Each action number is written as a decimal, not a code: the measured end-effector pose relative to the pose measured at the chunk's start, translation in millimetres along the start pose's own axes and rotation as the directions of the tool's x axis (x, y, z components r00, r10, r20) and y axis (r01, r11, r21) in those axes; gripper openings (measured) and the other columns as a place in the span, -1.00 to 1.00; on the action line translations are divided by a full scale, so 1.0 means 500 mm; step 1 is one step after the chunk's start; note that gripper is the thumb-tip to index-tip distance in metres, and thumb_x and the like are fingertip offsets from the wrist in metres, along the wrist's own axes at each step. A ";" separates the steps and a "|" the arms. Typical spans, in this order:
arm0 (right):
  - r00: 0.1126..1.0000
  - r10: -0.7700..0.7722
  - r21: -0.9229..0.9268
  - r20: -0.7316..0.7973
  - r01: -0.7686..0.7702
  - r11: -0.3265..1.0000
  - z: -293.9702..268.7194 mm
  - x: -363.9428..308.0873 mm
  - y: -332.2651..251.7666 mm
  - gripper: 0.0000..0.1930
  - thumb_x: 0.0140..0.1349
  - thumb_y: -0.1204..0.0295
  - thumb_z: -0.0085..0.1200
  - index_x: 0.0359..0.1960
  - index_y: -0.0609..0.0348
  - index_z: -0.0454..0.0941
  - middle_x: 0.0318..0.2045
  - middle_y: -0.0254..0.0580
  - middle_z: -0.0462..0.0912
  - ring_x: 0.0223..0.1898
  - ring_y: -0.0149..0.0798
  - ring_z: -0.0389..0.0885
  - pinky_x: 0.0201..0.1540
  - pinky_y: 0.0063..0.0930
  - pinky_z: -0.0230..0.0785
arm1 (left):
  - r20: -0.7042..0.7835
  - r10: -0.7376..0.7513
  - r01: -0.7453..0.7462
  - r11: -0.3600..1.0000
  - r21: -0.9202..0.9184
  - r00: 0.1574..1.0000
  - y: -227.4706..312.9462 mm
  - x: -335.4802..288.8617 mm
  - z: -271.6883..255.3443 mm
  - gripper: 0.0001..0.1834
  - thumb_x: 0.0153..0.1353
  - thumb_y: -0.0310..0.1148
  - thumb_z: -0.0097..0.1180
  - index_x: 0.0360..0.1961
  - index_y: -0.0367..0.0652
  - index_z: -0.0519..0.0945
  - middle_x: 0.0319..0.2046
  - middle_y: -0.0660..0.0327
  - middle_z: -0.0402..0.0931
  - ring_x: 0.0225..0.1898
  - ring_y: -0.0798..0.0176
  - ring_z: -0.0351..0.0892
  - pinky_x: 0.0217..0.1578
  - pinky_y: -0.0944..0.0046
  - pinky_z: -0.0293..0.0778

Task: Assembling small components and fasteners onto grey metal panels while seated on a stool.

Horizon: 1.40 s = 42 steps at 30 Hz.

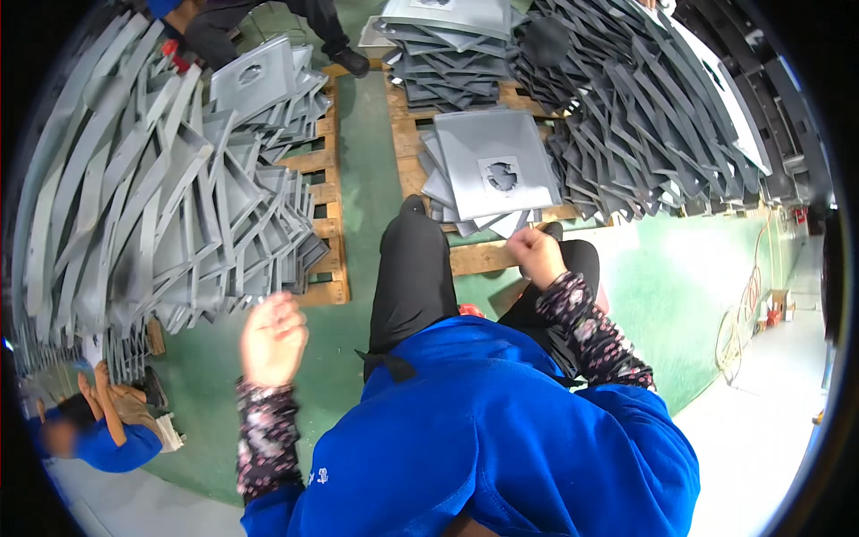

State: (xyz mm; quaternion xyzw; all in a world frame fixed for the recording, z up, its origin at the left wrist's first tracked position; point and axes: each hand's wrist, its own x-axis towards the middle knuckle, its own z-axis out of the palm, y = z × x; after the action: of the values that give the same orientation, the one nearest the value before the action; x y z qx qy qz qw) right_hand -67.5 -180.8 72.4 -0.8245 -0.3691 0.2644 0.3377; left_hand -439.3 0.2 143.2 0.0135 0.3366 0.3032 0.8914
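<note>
Green-painted floor point(362, 179) runs between wooden pallets point(333, 192). The right hand point(539, 257) has its fingers curled into a narrow grip; whether they pinch anything cannot be told. Blur hides the left hand's grip; that left hand point(274, 340) is near fanned stacks of grey panels point(152, 179). Just beyond the right hand, a smooth grey square panel point(495, 143), with a ragged round hole in a paler square, lies topmost on a low stack.

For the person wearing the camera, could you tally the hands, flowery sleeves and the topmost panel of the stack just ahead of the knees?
Hands: 2 (left hand, right hand)
Flowery sleeves: 2
Topmost gray panel: 1
Total: 5
</note>
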 end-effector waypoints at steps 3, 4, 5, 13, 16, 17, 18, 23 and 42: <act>0.982 -0.186 0.091 0.022 0.183 0.979 0.042 -0.044 -0.108 -0.84 -0.01 0.40 0.04 -0.44 0.24 0.48 -0.58 -0.12 0.52 -0.49 -0.23 0.51 -0.40 -0.46 0.34 | 0.076 -0.221 0.216 0.974 0.073 0.972 -0.153 0.104 0.031 -0.79 0.06 -0.52 -0.11 -0.25 -0.35 0.36 -0.51 0.25 0.33 -0.53 0.40 0.29 -0.52 0.45 0.27; 0.946 -0.323 0.070 0.003 0.322 0.944 0.042 -0.055 -0.149 -0.86 -0.02 0.42 0.06 -0.45 0.23 0.48 -0.56 -0.13 0.50 -0.50 -0.20 0.49 -0.41 -0.44 0.33 | 0.057 -0.238 0.226 0.961 0.160 0.970 -0.191 0.113 0.050 -0.78 0.05 -0.54 -0.12 -0.23 -0.36 0.37 -0.48 0.23 0.36 -0.47 0.38 0.33 -0.46 0.44 0.30; 0.884 -0.467 0.048 -0.020 0.467 0.883 0.037 -0.066 -0.185 -0.87 -0.04 0.44 0.08 -0.45 0.22 0.47 -0.55 -0.14 0.48 -0.51 -0.16 0.46 -0.43 -0.43 0.32 | 0.042 -0.241 0.223 0.943 0.248 0.970 -0.225 0.127 0.070 -0.76 0.05 -0.55 -0.12 -0.22 -0.37 0.37 -0.44 0.20 0.38 -0.41 0.36 0.37 -0.41 0.43 0.34; 0.863 -0.500 -0.239 0.070 0.501 0.832 0.046 -0.141 -0.123 -0.81 -0.21 0.36 0.12 -0.56 0.18 0.48 -0.56 -0.09 0.40 -0.48 -0.04 0.39 -0.39 -0.25 0.27 | 0.242 -0.556 0.470 0.817 0.333 0.795 -0.415 0.175 0.046 -0.67 0.20 -0.37 -0.36 -0.10 -0.26 0.37 -0.21 0.22 0.43 -0.19 0.31 0.43 -0.15 0.28 0.37; 0.802 -0.582 -0.233 0.134 0.596 0.768 0.048 -0.164 -0.100 -0.88 -0.25 0.41 0.13 -0.69 0.17 0.48 -0.60 -0.11 0.41 -0.48 -0.06 0.40 -0.38 -0.29 0.28 | 0.042 -0.553 0.522 0.806 0.279 0.832 -0.452 0.158 0.016 -0.66 0.20 -0.38 -0.39 -0.08 -0.24 0.36 -0.23 0.25 0.43 -0.21 0.34 0.43 -0.18 0.32 0.39; 0.767 -0.631 -0.187 0.117 0.641 0.744 0.046 -0.169 -0.093 -0.89 -0.25 0.43 0.12 -0.67 0.17 0.49 -0.61 -0.12 0.42 -0.48 -0.06 0.41 -0.38 -0.28 0.28 | 0.024 -0.541 0.510 0.807 0.298 0.841 -0.449 0.138 0.031 -0.66 0.19 -0.39 -0.40 -0.09 -0.25 0.36 -0.23 0.24 0.42 -0.21 0.35 0.43 -0.18 0.33 0.39; 0.753 -0.649 -0.155 0.109 0.658 0.737 0.046 -0.170 -0.086 -0.90 -0.25 0.43 0.12 -0.66 0.17 0.49 -0.61 -0.13 0.42 -0.48 -0.07 0.41 -0.37 -0.29 0.28 | 0.032 -0.535 0.502 0.810 0.302 0.844 -0.455 0.142 0.023 -0.67 0.20 -0.39 -0.40 -0.11 -0.25 0.37 -0.24 0.24 0.42 -0.21 0.35 0.42 -0.18 0.34 0.39; 0.786 -0.612 -0.115 0.084 0.618 0.778 0.026 -0.182 -0.097 -0.90 -0.25 0.48 0.12 -0.64 0.20 0.49 -0.56 -0.11 0.45 -0.44 -0.08 0.43 -0.35 -0.30 0.29 | 0.093 -0.469 0.413 0.842 0.346 0.878 -0.468 0.141 0.018 -0.72 0.21 -0.36 -0.35 -0.18 -0.20 0.40 -0.28 0.26 0.42 -0.26 0.37 0.42 -0.22 0.36 0.39; 0.837 -0.541 -0.250 0.082 0.542 0.802 0.010 -0.312 -0.075 -0.77 -0.11 0.44 0.08 -0.73 0.30 0.34 -0.77 -0.08 0.37 -0.71 -0.15 0.36 -0.62 -0.34 0.18 | 0.278 -0.242 0.003 0.759 0.652 0.930 -0.501 0.036 0.025 -0.85 0.04 -0.35 -0.04 -0.50 -0.21 0.49 -0.64 0.30 0.40 -0.62 0.44 0.35 -0.62 0.49 0.29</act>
State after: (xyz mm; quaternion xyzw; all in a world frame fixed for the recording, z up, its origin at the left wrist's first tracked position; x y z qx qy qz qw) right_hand -178.9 -283.0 126.7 -0.7214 -0.6216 0.1084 0.2855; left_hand -288.0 -192.0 85.0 0.3472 0.2581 0.1028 0.8957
